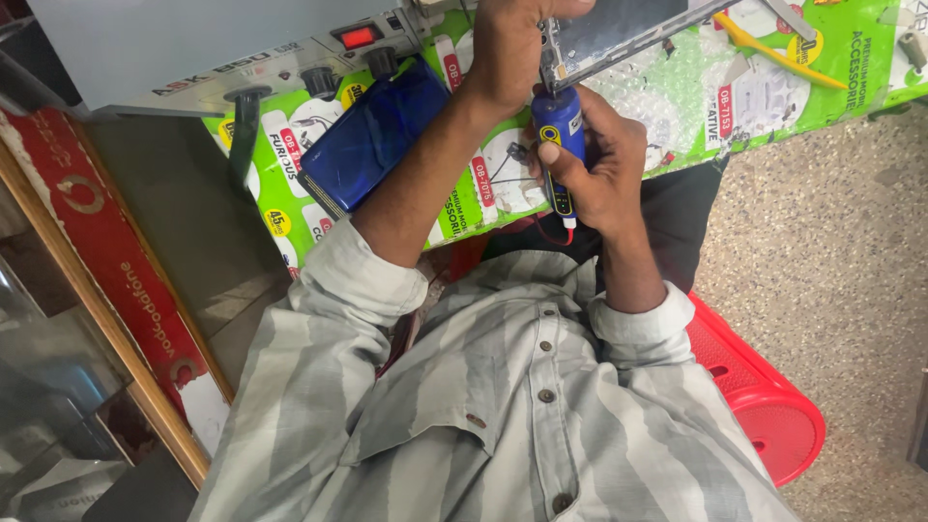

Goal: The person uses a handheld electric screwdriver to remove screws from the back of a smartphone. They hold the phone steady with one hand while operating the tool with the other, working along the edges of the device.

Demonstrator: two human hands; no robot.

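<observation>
Pressing blue tool [559, 145], clamped in right hand [594, 164], against opened phone [619, 34], gripped by left hand [512, 48]; screws apparently unfinished.

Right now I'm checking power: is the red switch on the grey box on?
On, it seems: the red switch on the grey box glows brightly.

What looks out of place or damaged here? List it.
The opened phone in the left hand has its internals exposed. The right hand holds a blue powered tool against it. Nothing appears spilled.
</observation>
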